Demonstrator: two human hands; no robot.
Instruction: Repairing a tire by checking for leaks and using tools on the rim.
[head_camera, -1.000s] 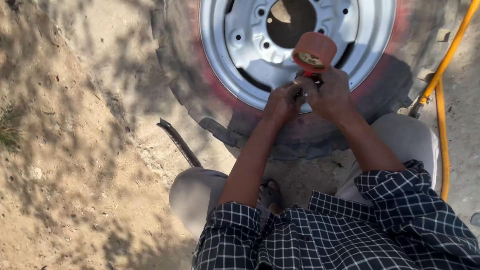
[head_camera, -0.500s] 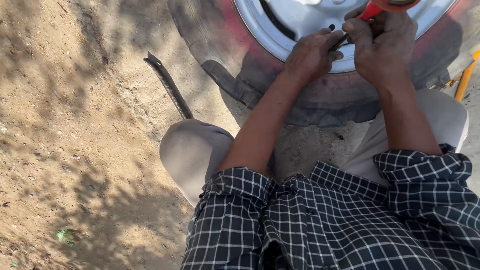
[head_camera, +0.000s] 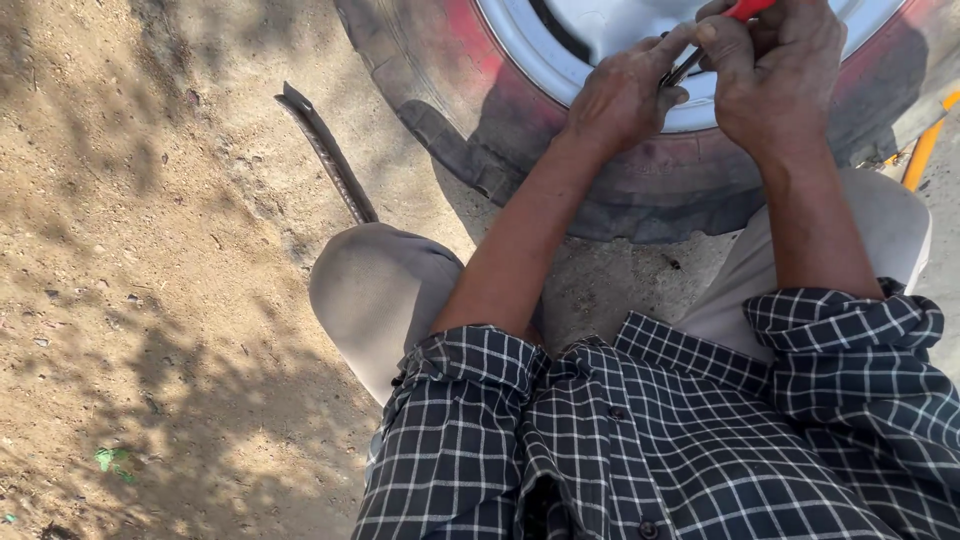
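View shifted lower since the earlier frame; hands at frame top.
Left hand (head_camera: 625, 95) and right hand (head_camera: 770, 75) clamp a red-handled tool (head_camera: 715, 35) over the wheel rim (head_camera: 560, 60).

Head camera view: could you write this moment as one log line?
left hand: pinches thin dark tool | right hand: grips red-handled tool | tyre: flat on dirt

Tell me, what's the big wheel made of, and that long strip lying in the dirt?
The tyre looks like black rubber, dull and dusty, with chunky worn tread and a red smear on its side. The rim inside it looks like metal painted pale grey, smooth with a slight shine. The long strip is dark, thin and ridged; it may be rubber or rusty metal, hard to tell.
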